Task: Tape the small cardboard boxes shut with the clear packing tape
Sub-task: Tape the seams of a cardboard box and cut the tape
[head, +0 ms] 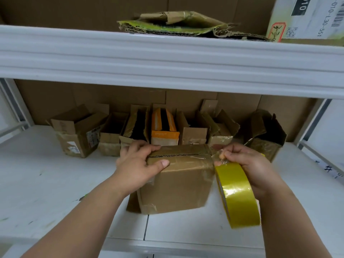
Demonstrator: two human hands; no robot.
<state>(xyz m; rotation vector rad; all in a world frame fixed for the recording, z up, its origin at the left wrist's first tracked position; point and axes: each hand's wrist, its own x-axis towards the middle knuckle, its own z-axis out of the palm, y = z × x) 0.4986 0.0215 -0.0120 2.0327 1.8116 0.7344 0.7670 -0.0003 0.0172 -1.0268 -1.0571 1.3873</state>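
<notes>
Head: corrugated box (178, 181), glossy tape roll (240, 194).

Brown box (178, 183) upright on shelf, flaps closed; yellowish tape roll (239, 194) just right.

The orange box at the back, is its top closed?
No, the orange box stands open at the top among the other open boxes behind the hands, and its dark inside shows between the raised flaps.

One head-worn wide-angle view looks forward and down, close to a white shelf (55, 183) filling the lower frame. An upper shelf's edge (167, 60) bows across the upper middle; both forearms enter from the bottom.
</notes>
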